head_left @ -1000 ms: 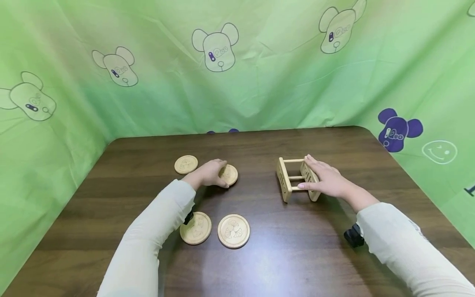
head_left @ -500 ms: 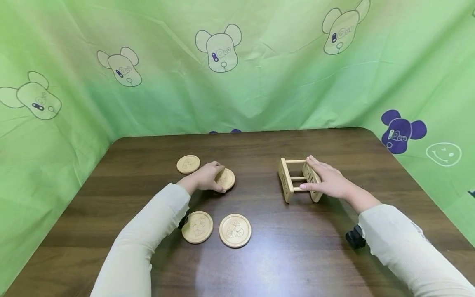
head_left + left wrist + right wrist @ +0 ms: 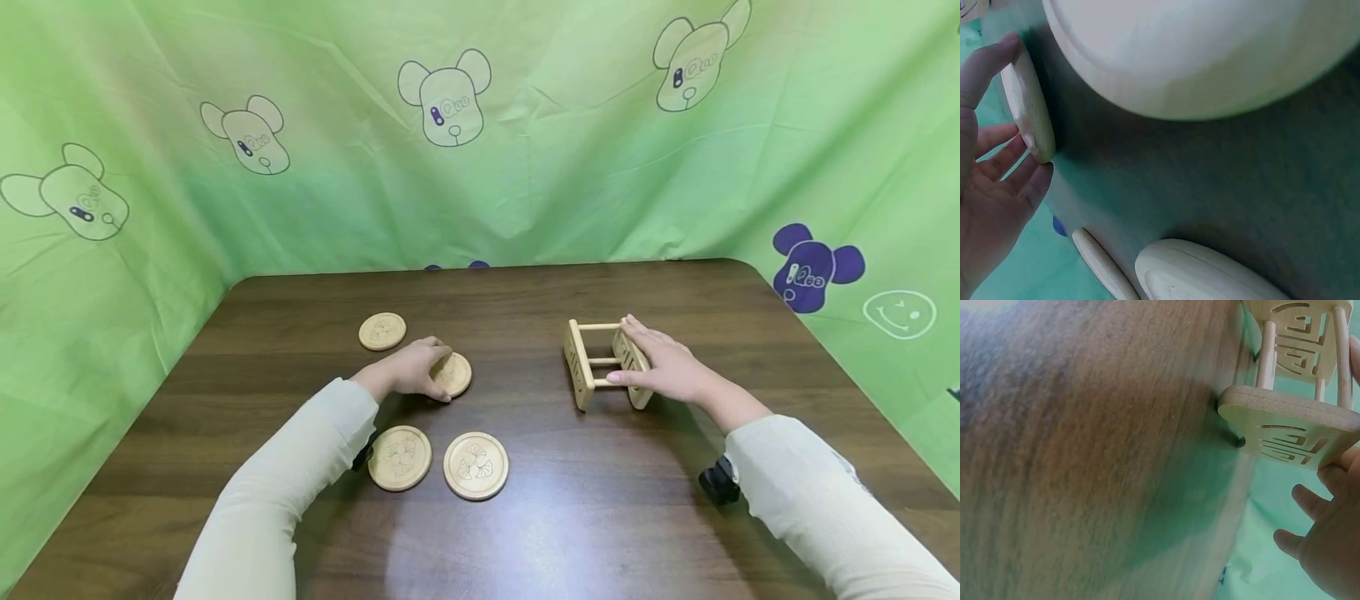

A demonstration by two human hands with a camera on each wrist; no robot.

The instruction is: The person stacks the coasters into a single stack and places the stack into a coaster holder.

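My left hand (image 3: 412, 365) grips a round wooden coaster (image 3: 453, 375) by its left side. In the left wrist view, thumb and fingers lie at opposite parts of that coaster's rim (image 3: 1030, 106). Two more coasters lie nearer me: the left one (image 3: 400, 458) and the right one (image 3: 476, 467), both carved with leaf shapes. A fourth-like disc, another coaster (image 3: 382, 332), lies behind the left wrist. On the right, my right hand (image 3: 663, 362) holds the right panel of a small wooden coaster rack (image 3: 579, 367) with cut-out sides and rods. Its slot holds no coaster.
Everything stands on a dark wood-grain table (image 3: 517, 308). Green printed cloth (image 3: 525, 192) hangs along the table's back and both sides. A black wrist camera (image 3: 720, 482) sits under the right sleeve.
My left hand has moved the coaster toward me and slightly left, away from the back of the table. The right hand and the rack have stayed in place; the view shifted slightly.
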